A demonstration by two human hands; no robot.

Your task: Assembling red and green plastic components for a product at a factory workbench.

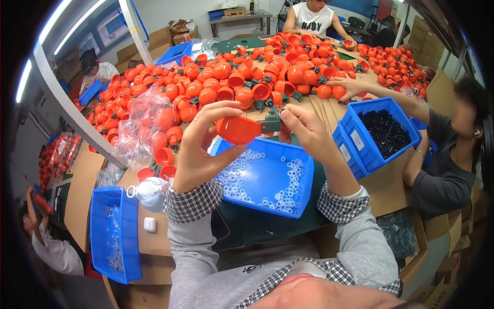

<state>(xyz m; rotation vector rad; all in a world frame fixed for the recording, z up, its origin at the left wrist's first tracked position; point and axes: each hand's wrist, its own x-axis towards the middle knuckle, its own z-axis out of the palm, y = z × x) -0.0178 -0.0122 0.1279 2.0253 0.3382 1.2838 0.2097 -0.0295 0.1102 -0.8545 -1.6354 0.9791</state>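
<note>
A red drinker cup with a dark green fitting on its side is up in front of me, above a blue bin. My left hand grips the cup between thumb and fingers. At the fitting's outer end my right hand is closed in a pinch. Whether a small part sits between those fingers is hidden. Below, the blue bin holds many small white rings. Beyond my hands lies a big heap of similar red cups with green fittings.
Stacked blue bins with small black parts stand at right, near a co-worker's arm reaching into the heap. At left are a blue bin of small clear parts, a white earbud case and a plastic bag. Another person works across the table.
</note>
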